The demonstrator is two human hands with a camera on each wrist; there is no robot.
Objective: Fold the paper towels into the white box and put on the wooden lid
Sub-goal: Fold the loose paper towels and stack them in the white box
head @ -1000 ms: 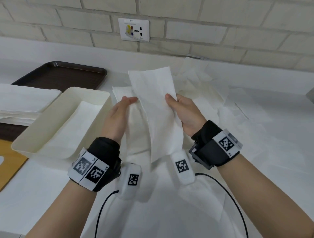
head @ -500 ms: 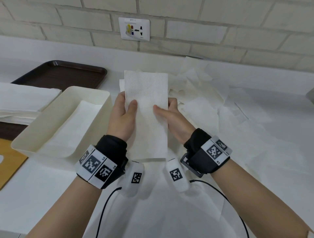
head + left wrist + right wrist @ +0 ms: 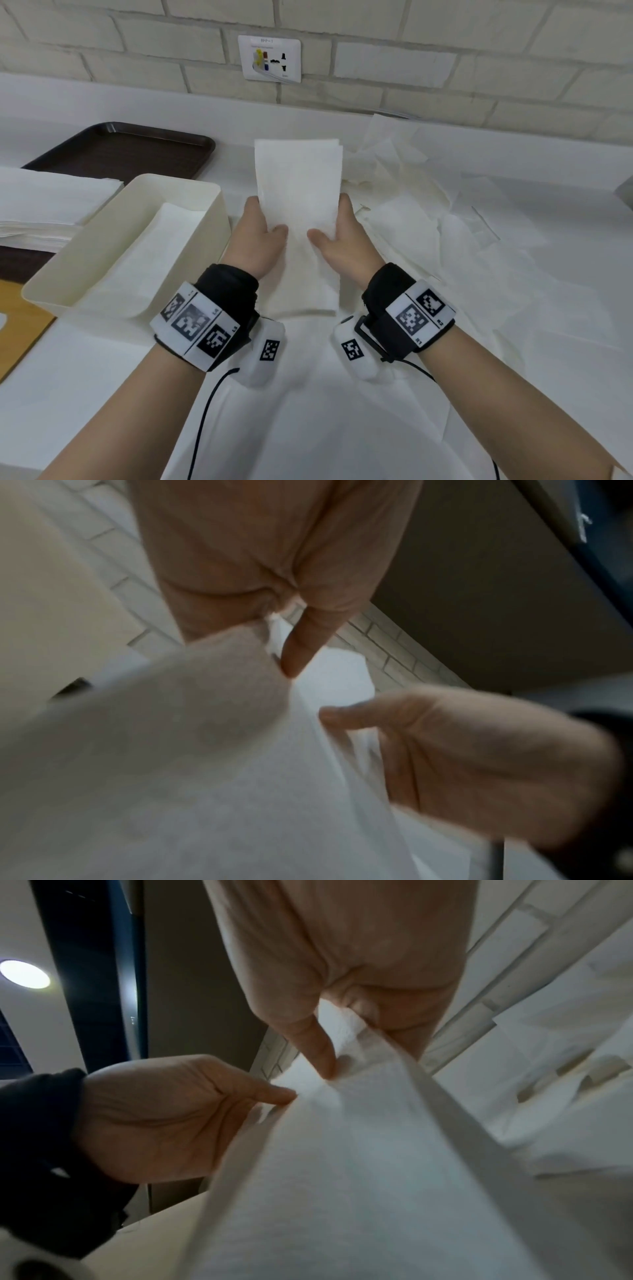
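Observation:
I hold a folded white paper towel (image 3: 298, 205) upright above the counter, just right of the white box (image 3: 120, 236). My left hand (image 3: 255, 236) pinches its left edge, thumb on the front and fingers behind. My right hand (image 3: 342, 240) pinches its right edge the same way. The left wrist view shows my left hand (image 3: 291, 631) pinching the paper towel (image 3: 205, 750); in the right wrist view my right hand (image 3: 339, 1042) pinches the paper towel (image 3: 359, 1164). A folded towel (image 3: 150, 253) lies flat inside the box. The wooden lid (image 3: 20, 329) lies at the left edge, partly hidden.
A dark brown tray (image 3: 123, 150) sits at the back left. A stack of white towels (image 3: 44, 205) lies left of the box. Several loose, crumpled towels (image 3: 428, 212) cover the counter to the right. A wall socket (image 3: 270, 58) is on the brick wall.
The towel went from a loose slanted sheet held by the right hand to a narrow folded strip. Both hands now pinch its edges and have shifted slightly away from me.

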